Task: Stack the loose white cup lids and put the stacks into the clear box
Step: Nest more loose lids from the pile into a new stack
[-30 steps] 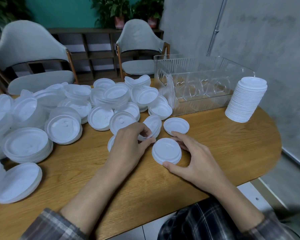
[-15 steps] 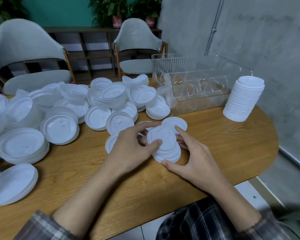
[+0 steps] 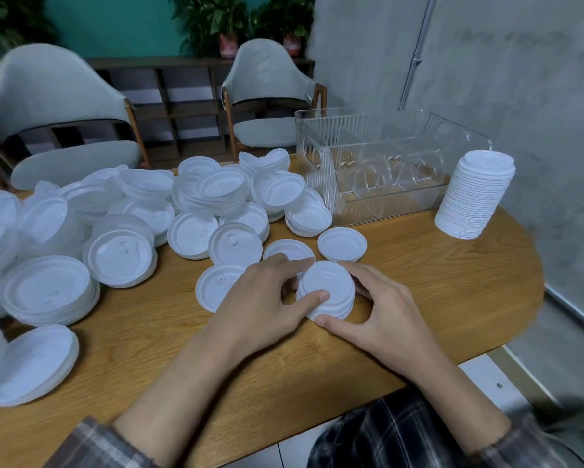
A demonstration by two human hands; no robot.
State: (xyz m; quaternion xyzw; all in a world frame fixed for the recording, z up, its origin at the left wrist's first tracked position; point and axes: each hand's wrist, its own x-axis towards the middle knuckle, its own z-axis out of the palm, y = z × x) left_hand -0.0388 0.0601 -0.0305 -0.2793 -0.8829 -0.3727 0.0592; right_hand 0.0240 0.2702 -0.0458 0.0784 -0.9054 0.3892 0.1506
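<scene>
Far to the left of the clear box (image 3: 321,184), the loose lids (image 3: 121,251) lie in a wide, overlapping heap on the table (image 3: 452,282), some face up, some face down, some already nested in low piles. None seems to be inside the box, as far as its ribbed walls let one see.

In front of the box and somewhat to its left, the left hand (image 3: 263,295) reaches over a small stack (image 3: 329,288). Its thumb and forefinger curl onto the top lid and pinch it across the rim. The other fingers are folded, and the hand partly covers a single lid (image 3: 216,285) lying on the table. The right hand (image 3: 385,315) cups the same stack from the other side. Its thumb lies along the near base and its fingers bend round the far side, only half closed.

One more lid (image 3: 341,244) lies between this stack and the box. Touching the box's right end stands a tall stack (image 3: 476,197), which leans slightly.

The top lid may not be seated squarely. Pressing down on a skewed lid could jam it or kick the thin stack out sideways. A firm squeeze might buckle the thin plastic. Lifting with a loose hold could let the bottom lids drop out. The tall stack looks ready to topple if the box gets nudged during loading.
</scene>
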